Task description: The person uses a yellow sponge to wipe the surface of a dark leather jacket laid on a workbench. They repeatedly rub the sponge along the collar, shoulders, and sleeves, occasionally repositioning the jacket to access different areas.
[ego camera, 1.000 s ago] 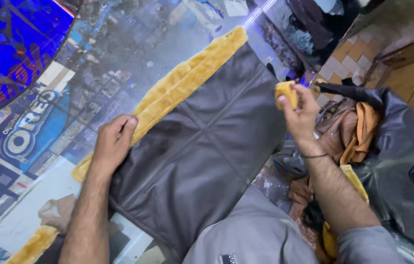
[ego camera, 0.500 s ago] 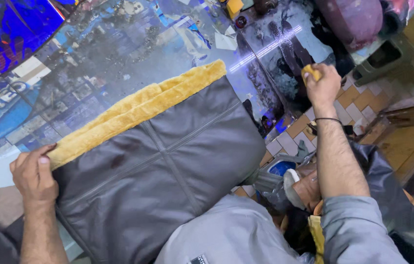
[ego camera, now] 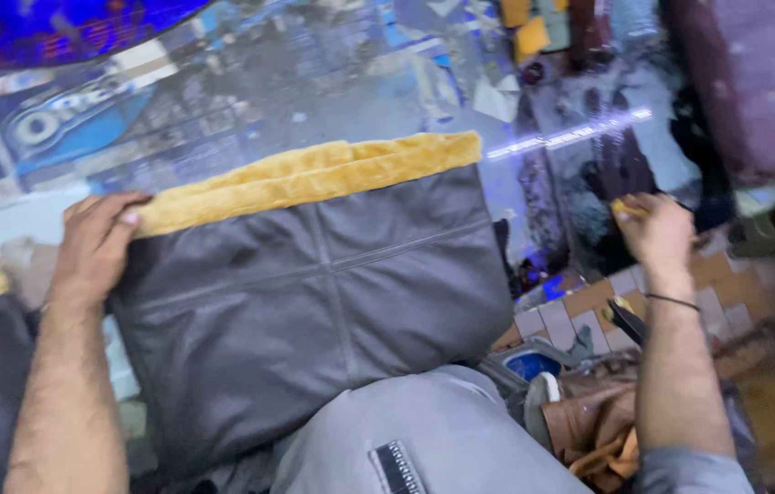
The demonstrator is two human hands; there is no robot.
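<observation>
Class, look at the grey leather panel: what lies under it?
Under the grey leather panel a glossy printed tabletop shows beyond its yellow fur edge. The left hand presses one corner. The surface directly beneath is covered.

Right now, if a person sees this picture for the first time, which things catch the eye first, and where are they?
The big dark grey leather panel fills the middle, with a bright yellow fleece band along its top edge. The left hand presses on the panel's upper left corner, while the right hand is raised at the right, pinching a small yellow thing too blurred to name. A vivid blue printed sheet lies on the table at the upper left.
</observation>
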